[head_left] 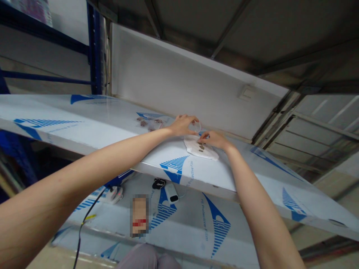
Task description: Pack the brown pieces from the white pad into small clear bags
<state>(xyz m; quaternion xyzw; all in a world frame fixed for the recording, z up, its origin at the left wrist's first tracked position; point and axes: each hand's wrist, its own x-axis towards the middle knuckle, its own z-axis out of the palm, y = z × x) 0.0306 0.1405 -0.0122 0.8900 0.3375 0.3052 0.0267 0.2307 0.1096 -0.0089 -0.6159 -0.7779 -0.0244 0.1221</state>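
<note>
My left hand (183,125) reaches over the shelf with curved fingers. It holds the edge of a clear, thin-rimmed plastic item (200,126), whose exact kind I cannot make out. Just to the right, my right hand (215,139) is lowered to a white sheet of paper or cloth (209,153), its thumb and fingertips pinched together. Whatever is between those fingertips is too small to name. Several small brownish pieces (201,147) lie on the white sheet below the pinch. Left of my left hand, dark reddish-brown pieces (143,123) lie in what looks like clear plastic.
The film-covered shelf (112,130) has a front edge under my forearms. On the lower shelf are a white device (171,193), a black item (159,183), a white plug (114,194) with a black cable (80,231), and a blurred-out object (140,215). A dark shelf hangs overhead.
</note>
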